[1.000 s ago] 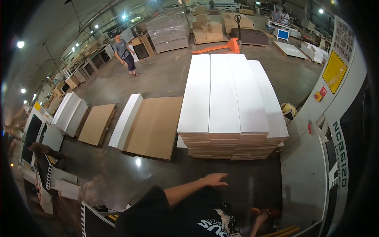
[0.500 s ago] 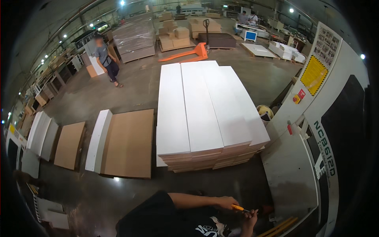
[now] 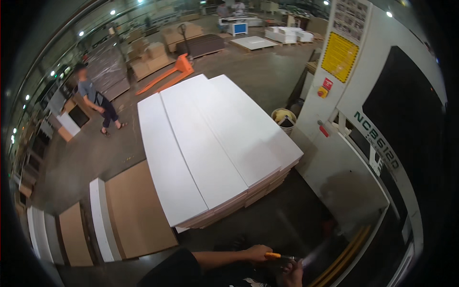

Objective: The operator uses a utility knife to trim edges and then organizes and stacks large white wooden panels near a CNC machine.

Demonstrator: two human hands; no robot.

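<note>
My left hand [image 3: 258, 253] is closed around the yellow-orange handle of what looks like a screwdriver [image 3: 274, 255]. Its metal end points right, to the fingers of my right hand [image 3: 293, 274]. Those fingers are curled together at the metal tip, and whatever else they may hold is too small and dark to make out. Both hands are low in the picture, in front of my dark shirt. Beyond them stands a wide stack of white panels [image 3: 205, 153] with brownish edges, touched by neither hand.
A large white machine [image 3: 354, 177] with a dark window rises at the right, yellow bars [image 3: 342, 258] by its base. A bucket [image 3: 284, 119] stands behind the stack. Brown boards [image 3: 138, 210] lie left. Farther back are an orange pallet jack [image 3: 172, 76] and a person [image 3: 95, 98].
The whole view has swung right and tilted, so the stack and the floor items sit farther left. The person at the left has changed stride. Both hands stay together at the tool.
</note>
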